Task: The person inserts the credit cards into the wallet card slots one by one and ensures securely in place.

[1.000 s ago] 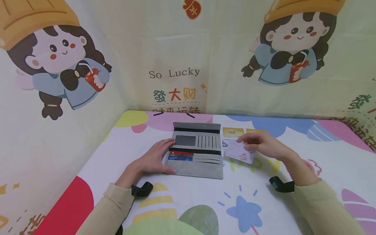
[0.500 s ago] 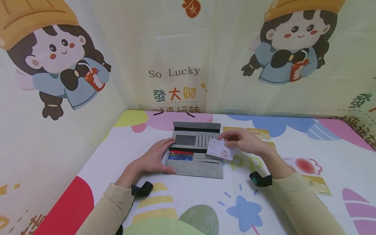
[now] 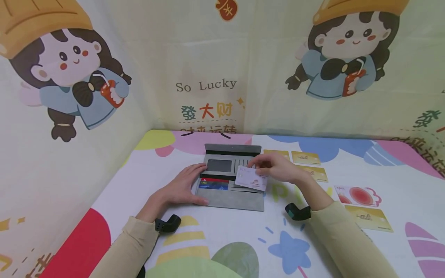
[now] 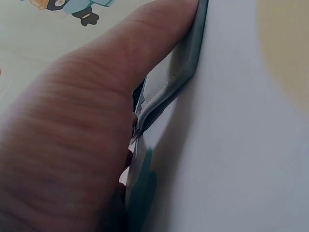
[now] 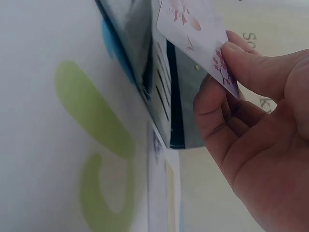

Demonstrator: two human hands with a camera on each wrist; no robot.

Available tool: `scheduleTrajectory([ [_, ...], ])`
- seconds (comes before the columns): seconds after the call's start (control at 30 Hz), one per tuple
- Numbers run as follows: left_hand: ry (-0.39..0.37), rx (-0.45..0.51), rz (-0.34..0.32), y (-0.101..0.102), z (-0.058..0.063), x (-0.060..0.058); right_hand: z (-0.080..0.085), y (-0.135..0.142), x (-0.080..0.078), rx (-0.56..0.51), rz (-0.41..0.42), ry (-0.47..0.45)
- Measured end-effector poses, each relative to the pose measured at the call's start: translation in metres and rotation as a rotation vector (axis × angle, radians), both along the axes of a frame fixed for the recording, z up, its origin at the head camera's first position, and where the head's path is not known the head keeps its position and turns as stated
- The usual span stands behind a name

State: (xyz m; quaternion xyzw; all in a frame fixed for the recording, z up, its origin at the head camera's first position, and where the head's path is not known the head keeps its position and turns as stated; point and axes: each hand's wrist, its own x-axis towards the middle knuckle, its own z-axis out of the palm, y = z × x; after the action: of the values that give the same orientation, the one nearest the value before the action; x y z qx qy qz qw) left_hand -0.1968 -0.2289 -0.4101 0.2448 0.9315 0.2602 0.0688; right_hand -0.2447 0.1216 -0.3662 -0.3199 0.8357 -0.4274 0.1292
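A grey wallet (image 3: 231,200) lies unfolded on the table, its card slots facing up. A red and blue card (image 3: 213,185) sits in its lower left pocket. My left hand (image 3: 182,187) rests along the wallet's left edge; in the left wrist view the thumb (image 4: 145,38) presses on the wallet's edge (image 4: 181,67). Between thumb and fingers, my right hand (image 3: 278,166) pinches a pale pink VIP card (image 3: 250,178), held tilted over the wallet's right slots. The right wrist view shows this card (image 5: 193,34) with its blossom print, above the wallet (image 5: 188,72).
Gold cards (image 3: 306,157) lie in rows right of the wallet, some partly behind my right hand. Farther right are a white card with red circles (image 3: 358,195) and another gold card (image 3: 369,218). A printed cloth wall (image 3: 208,58) stands behind the table.
My right hand has carried the pink card leftward from beside the wallet to over its right slots. My left hand has stayed on the wallet.
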Motion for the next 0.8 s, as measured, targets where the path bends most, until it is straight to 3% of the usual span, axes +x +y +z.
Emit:
scheduleTrajectory([
  [0.33, -0.009, -0.004, 0.001, 0.000, 0.000, 0.001, -0.012, -0.012, 0.001, 0.026, 0.026, -0.004],
  [0.8, -0.011, 0.001, 0.000, 0.001, 0.001, 0.000, -0.016, -0.019, 0.003, 0.045, 0.056, -0.008],
])
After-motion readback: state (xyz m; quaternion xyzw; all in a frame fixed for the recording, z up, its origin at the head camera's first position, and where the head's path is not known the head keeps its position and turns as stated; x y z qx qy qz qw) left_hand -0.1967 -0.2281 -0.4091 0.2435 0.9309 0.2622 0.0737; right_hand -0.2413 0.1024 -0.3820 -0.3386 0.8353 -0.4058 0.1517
